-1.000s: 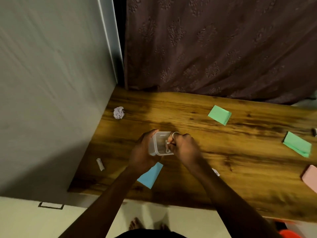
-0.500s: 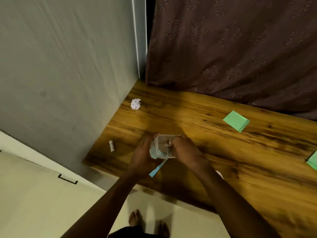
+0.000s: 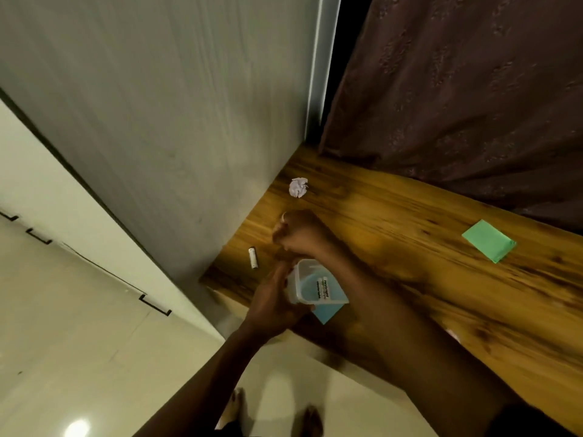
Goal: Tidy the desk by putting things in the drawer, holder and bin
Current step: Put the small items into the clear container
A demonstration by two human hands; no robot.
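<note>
My left hand (image 3: 277, 304) grips a clear plastic container (image 3: 307, 287) from its left side, just above the desk's near left corner. A white labelled battery (image 3: 324, 288) lies inside it. My right hand (image 3: 299, 233) hovers over the desk beyond the container, fingers curled into a fist with nothing visible in them. A loose white battery (image 3: 253, 257) lies on the desk just left of that hand. A crumpled white paper ball (image 3: 298, 187) sits further back. A blue sticky note (image 3: 326, 312) lies under the container.
The wooden desk (image 3: 410, 247) meets a grey wall (image 3: 189, 121) on the left and a brown curtain (image 3: 457, 89) at the back. A green sticky pad (image 3: 489, 241) lies to the right. Cabinet fronts with black handles (image 3: 156, 305) stand at lower left.
My right hand has come out of the container and moved up and left, toward the loose battery. My left hand keeps hold of the container. The view has swung left.
</note>
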